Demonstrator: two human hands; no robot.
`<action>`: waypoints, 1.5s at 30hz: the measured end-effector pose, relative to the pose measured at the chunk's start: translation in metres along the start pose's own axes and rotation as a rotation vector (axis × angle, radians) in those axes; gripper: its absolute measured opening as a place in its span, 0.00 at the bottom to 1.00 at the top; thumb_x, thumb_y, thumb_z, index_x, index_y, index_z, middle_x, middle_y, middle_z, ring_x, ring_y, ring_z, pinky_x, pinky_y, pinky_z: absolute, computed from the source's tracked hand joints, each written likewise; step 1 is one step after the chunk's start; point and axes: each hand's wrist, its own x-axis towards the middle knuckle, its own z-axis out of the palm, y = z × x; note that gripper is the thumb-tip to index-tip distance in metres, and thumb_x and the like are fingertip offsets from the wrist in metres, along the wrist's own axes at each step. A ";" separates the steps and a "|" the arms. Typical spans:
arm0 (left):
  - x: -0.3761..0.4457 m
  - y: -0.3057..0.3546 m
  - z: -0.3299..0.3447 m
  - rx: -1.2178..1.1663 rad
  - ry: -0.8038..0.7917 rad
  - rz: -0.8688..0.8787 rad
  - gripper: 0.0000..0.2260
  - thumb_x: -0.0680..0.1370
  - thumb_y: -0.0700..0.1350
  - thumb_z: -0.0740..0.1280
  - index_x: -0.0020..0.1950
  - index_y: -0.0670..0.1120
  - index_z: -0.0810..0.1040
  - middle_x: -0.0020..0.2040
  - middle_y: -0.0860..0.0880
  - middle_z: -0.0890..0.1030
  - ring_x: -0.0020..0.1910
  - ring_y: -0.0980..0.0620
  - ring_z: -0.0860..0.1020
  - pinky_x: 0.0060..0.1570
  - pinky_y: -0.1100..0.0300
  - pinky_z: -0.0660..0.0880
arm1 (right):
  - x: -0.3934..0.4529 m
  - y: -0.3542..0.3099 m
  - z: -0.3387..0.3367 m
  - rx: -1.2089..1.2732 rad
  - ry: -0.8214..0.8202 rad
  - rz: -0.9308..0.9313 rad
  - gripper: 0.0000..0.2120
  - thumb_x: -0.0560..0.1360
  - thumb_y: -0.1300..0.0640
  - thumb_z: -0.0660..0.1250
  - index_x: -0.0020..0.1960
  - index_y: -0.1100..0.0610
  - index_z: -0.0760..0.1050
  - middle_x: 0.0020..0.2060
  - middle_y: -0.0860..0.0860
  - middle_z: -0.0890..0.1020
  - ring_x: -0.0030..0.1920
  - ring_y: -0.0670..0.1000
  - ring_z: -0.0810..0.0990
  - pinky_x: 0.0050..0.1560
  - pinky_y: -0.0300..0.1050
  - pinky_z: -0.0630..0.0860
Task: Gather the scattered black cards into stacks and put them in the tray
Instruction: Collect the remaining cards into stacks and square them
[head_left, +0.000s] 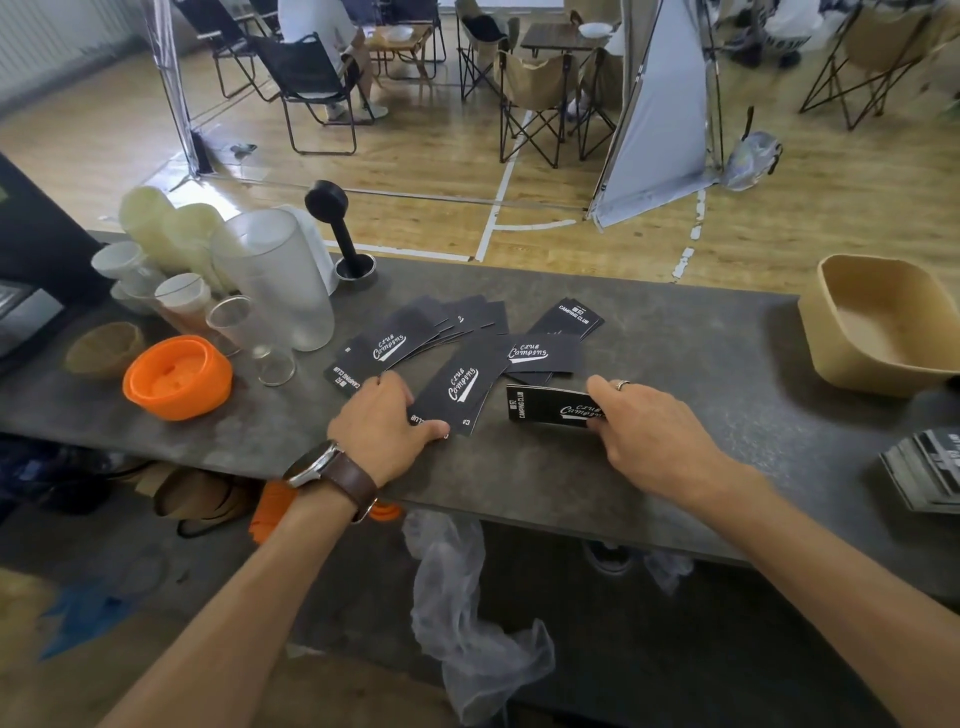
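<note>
Several black cards with white "Camping Club" print lie fanned across the grey counter (675, 364). My left hand (384, 423) grips the near end of one card (457, 387) in the middle of the spread. My right hand (644, 426) holds a small stack of cards (545, 405) on edge just above the counter. More cards lie overlapped behind at the left (415, 332) and at the back right (569, 317). The tan tray (831, 332) stands empty at the counter's far right.
Frosted jugs (280, 280), clear cups (244, 332) and an orange lid (176, 376) crowd the counter's left. A black tamper (337, 228) stands behind the cards. Another stack of printed cards (930, 467) lies at the right edge. Folding chairs stand on the floor beyond.
</note>
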 end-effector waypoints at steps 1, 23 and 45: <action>0.001 0.000 -0.002 -0.049 0.033 -0.009 0.18 0.70 0.58 0.73 0.46 0.51 0.68 0.47 0.49 0.77 0.47 0.45 0.76 0.43 0.54 0.71 | 0.000 0.000 0.000 0.002 0.000 0.001 0.07 0.80 0.55 0.61 0.51 0.54 0.63 0.47 0.52 0.78 0.46 0.59 0.78 0.39 0.54 0.75; -0.020 0.045 0.055 -0.511 0.298 0.490 0.14 0.73 0.39 0.72 0.56 0.45 0.74 0.50 0.54 0.71 0.41 0.57 0.71 0.46 0.63 0.71 | -0.006 -0.006 -0.002 0.035 -0.010 0.011 0.12 0.80 0.44 0.61 0.49 0.52 0.65 0.44 0.48 0.76 0.47 0.54 0.77 0.43 0.53 0.76; -0.009 0.007 0.019 -0.748 0.438 -0.025 0.09 0.74 0.37 0.71 0.49 0.49 0.78 0.40 0.56 0.79 0.38 0.57 0.79 0.45 0.57 0.76 | -0.007 -0.004 0.003 0.019 0.027 0.048 0.07 0.79 0.52 0.59 0.48 0.52 0.61 0.45 0.50 0.76 0.46 0.57 0.77 0.38 0.51 0.72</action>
